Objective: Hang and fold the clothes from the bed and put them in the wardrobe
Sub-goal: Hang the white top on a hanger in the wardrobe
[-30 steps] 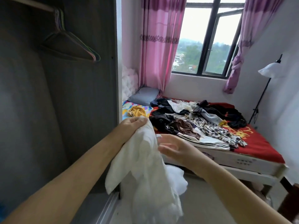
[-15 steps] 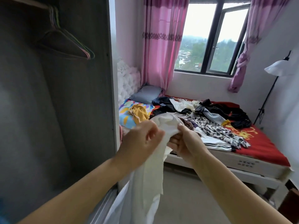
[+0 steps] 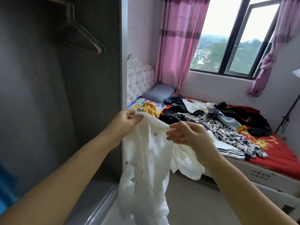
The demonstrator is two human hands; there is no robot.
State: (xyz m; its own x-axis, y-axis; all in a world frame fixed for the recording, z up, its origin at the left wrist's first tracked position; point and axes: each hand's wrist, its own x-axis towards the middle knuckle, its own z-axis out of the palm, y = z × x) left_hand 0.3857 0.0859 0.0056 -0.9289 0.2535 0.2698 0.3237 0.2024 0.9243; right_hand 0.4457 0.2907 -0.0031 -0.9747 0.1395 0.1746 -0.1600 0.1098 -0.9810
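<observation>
A white garment (image 3: pixel 151 159) hangs in front of me, held up by its top edge. My left hand (image 3: pixel 125 122) pinches that edge at the left. My right hand (image 3: pixel 186 135) pinches it at the right, with a small label showing between the two hands. The cloth falls loosely toward the floor. Behind it, a heap of dark, patterned, white and yellow clothes (image 3: pixel 211 120) covers the bed (image 3: pixel 276 159). The open wardrobe (image 3: pixel 48 95) stands at the left, with several empty hangers (image 3: pixel 90 41) on its rail.
The wardrobe's sliding-door track (image 3: pixel 100 207) runs along the floor at my feet. A grey pillow (image 3: pixel 158 92) lies at the head of the bed. Pink curtains (image 3: pixel 180 43) frame the window. A lamp stand (image 3: pixel 287 114) is at the far right.
My hands have moved apart along the garment's top edge, spreading it open. One second ago my right hand was open beside the cloth; it now pinches it.
</observation>
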